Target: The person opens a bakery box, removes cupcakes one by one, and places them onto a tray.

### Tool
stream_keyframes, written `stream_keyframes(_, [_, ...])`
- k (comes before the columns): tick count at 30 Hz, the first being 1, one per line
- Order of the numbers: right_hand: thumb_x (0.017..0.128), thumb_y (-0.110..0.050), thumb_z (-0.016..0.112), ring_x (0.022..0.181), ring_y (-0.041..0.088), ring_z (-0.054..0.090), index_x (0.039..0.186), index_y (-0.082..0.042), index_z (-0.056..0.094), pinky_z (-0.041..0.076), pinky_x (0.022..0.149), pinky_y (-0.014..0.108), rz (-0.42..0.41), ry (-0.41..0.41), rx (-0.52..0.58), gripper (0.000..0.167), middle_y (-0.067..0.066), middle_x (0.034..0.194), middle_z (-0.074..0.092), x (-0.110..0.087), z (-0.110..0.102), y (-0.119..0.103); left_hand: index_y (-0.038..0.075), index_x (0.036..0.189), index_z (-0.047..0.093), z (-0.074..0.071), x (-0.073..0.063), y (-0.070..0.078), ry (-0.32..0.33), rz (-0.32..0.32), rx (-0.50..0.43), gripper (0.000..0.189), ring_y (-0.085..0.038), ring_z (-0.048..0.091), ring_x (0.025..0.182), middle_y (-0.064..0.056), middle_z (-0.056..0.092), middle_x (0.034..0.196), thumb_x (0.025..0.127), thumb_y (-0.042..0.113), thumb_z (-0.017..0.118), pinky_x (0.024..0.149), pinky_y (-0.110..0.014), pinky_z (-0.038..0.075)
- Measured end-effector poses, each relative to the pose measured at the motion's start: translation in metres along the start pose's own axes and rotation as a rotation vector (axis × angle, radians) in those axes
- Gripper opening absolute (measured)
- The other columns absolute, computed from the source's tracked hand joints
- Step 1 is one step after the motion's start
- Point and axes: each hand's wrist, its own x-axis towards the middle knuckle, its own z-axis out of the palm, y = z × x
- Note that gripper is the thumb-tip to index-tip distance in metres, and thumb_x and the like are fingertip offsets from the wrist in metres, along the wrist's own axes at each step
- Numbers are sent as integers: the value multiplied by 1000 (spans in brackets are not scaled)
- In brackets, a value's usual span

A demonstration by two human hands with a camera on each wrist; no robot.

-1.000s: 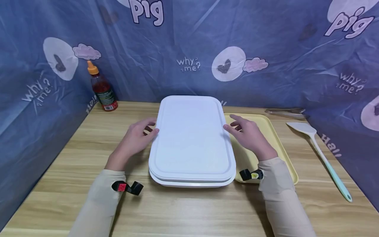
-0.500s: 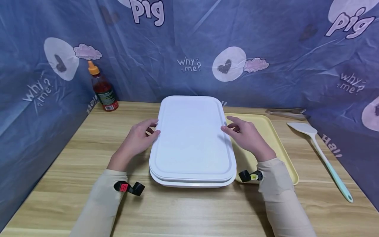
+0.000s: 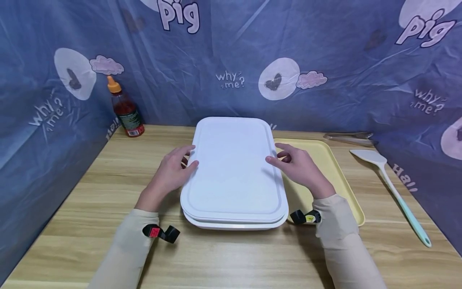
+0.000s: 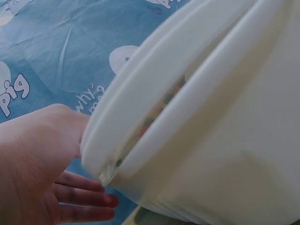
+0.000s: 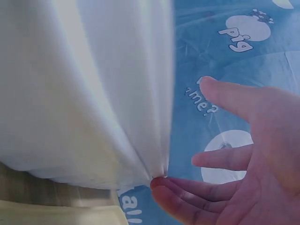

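A white rectangular box [image 4: 234, 140] stands mid-table with its white lid [image 3: 234, 168] on top. In the left wrist view a gap parts lid from box rim, and small coloured bits show through it; their kind is unclear. My left hand [image 3: 171, 168] is at the lid's left edge, thumb over the top. Its other fingers [image 4: 84, 213] lie extended by the lower corner; the thumb tip is hidden in the left wrist view. At the right edge my right hand [image 3: 299, 164] touches the lid's side with its fingertips [image 5: 161, 187], its thumb raised apart from the top.
A yellow tray [image 3: 321, 154] lies right of the box, partly under my right arm. Farther right are a white spatula [image 3: 384, 170] with a mint handle and metal tongs [image 3: 348, 137]. A red sauce bottle [image 3: 126, 110] stands back left. Blue printed cloth [image 3: 231, 52] walls the table.
Both hands have moved slightly inward: the left to the right, the right to the left, with thumbs farther over the lid. The box stays in place.
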Motion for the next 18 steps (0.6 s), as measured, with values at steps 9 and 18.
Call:
stream_keyframes(9, [91,-42,73,104,26,69,148,-6,49,55,91,40,11,11,123,72,13,114,73,-1,0,-11,5,144,52,6,0,8,49,11,24,53,-28,60,94,-17,61,127,96,25,62,80,-41,52])
stream_keyframes(18, [92,-39,72,113,33,66,148,-2,48,54,95,45,65,21,77,72,19,124,69,-2,-4,-9,7,143,53,6,0,7,30,-30,52,50,-27,61,98,-15,61,132,98,26,62,81,-42,54])
